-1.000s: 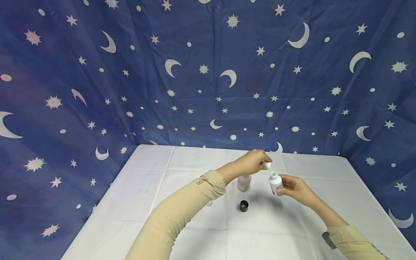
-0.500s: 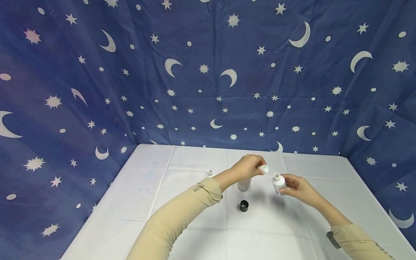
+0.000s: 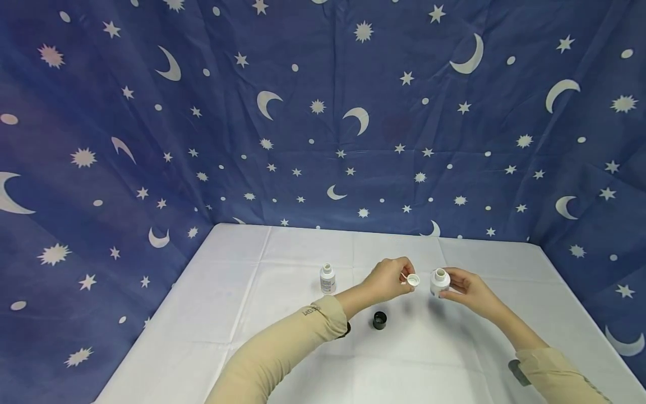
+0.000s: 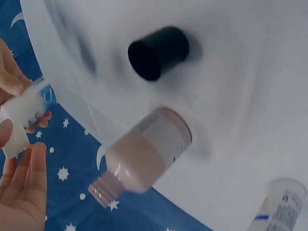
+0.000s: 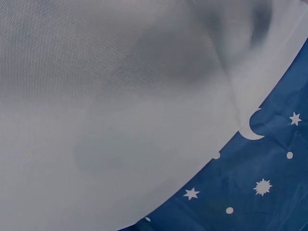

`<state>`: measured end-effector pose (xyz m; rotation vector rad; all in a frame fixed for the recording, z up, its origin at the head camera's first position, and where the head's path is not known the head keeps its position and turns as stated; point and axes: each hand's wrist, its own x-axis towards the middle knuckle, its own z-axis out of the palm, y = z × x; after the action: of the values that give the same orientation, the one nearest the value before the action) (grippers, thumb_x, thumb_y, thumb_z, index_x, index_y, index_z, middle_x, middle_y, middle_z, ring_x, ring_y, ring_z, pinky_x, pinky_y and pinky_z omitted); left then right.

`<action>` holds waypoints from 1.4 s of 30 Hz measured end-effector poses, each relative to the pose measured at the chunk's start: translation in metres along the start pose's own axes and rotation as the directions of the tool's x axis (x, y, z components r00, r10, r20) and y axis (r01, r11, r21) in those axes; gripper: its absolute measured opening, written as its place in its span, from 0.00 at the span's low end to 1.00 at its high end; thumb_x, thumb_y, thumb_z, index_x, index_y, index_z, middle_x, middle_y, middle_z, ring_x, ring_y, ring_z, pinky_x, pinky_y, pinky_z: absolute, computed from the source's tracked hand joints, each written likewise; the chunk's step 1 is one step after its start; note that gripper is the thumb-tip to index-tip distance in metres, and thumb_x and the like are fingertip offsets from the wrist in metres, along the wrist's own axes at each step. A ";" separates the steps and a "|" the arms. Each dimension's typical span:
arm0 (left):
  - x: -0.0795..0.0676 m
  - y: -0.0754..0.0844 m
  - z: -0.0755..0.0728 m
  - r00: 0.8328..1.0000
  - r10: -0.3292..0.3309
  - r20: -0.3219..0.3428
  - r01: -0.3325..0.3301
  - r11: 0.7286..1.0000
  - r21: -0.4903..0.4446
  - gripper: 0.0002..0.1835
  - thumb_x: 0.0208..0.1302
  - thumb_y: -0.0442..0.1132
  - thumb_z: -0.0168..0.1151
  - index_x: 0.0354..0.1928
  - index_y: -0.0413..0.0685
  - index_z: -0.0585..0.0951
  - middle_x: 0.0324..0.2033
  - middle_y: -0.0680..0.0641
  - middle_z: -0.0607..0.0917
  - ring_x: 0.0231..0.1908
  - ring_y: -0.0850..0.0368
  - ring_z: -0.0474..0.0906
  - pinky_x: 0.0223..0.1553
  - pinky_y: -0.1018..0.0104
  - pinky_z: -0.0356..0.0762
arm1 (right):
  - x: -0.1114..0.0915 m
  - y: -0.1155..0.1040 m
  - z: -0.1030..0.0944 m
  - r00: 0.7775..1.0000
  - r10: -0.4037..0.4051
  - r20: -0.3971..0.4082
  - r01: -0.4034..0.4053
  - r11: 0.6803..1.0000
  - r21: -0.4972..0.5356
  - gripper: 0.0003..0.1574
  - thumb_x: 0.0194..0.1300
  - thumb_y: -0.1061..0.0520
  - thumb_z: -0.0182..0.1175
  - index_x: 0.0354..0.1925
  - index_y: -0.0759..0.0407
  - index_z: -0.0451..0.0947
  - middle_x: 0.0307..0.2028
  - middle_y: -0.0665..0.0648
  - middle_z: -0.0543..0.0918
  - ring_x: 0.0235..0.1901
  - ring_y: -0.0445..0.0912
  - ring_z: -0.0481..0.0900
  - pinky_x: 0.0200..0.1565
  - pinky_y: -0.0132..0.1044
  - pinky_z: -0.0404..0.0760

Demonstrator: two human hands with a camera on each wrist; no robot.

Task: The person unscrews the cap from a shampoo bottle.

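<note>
My left hand (image 3: 386, 280) pinches a small white cap (image 3: 413, 280), its hollow underside turned up toward the head camera. Just to its right, my right hand (image 3: 466, 289) grips a white bottle (image 3: 438, 284) around the side, with the bare neck tipped toward the head camera. Both hands are held above the table. In the left wrist view, the cap (image 4: 15, 139) sits between thumb and fingers, beside the bottle's blue-marked label. A pinkish bottle without a cap (image 4: 139, 154) stands near the left hand; in the head view that hand hides it. The right wrist view shows neither hand.
A black screw cap (image 3: 379, 320) lies on the white-covered table (image 3: 282, 247), nearer the person than the left hand. Another white bottle (image 3: 327, 279), uncapped, stands upright left of the left hand. A blue cloth with moons and stars (image 3: 303, 123) hangs behind the table.
My left hand has come down with the cap, whose inside now faces up. The right hand has shifted its bottle slightly right. The left white bottle is uncovered; the pinkish one is now hidden.
</note>
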<state>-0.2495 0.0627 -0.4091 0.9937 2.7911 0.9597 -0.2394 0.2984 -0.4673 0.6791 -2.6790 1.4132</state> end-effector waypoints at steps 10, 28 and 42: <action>-0.018 0.008 0.027 0.999 -0.035 -0.026 0.035 0.999 0.023 0.12 0.48 0.41 0.67 0.33 0.50 0.76 0.28 0.56 0.79 0.24 0.72 0.70 0.23 0.86 0.64 | 0.003 0.016 0.005 0.998 0.063 -0.031 -0.063 0.998 -0.011 0.31 0.50 0.60 0.64 0.49 0.73 0.66 0.46 0.69 0.74 0.41 0.19 0.66 0.46 0.41 0.76; -0.021 0.028 0.086 0.998 -0.004 -0.063 0.014 0.987 0.159 0.10 0.44 0.39 0.67 0.30 0.54 0.76 0.24 0.59 0.79 0.23 0.73 0.68 0.23 0.85 0.61 | 0.006 0.045 0.011 0.997 0.074 0.014 -0.074 0.997 0.008 0.30 0.49 0.61 0.64 0.48 0.76 0.67 0.43 0.73 0.75 0.35 0.23 0.73 0.36 0.24 0.77; -0.011 0.030 0.120 0.983 -0.123 -0.139 0.146 0.974 0.171 0.09 0.40 0.37 0.66 0.25 0.56 0.76 0.18 0.60 0.78 0.20 0.72 0.71 0.20 0.81 0.62 | 0.007 0.046 0.006 0.997 0.036 0.068 -0.038 0.999 0.023 0.31 0.50 0.62 0.63 0.48 0.78 0.67 0.42 0.74 0.76 0.35 0.26 0.75 0.37 0.24 0.77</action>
<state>-0.1975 0.1394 -0.4912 0.7708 3.0511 0.7915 -0.2629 0.3137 -0.5050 0.6953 -2.7441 1.4593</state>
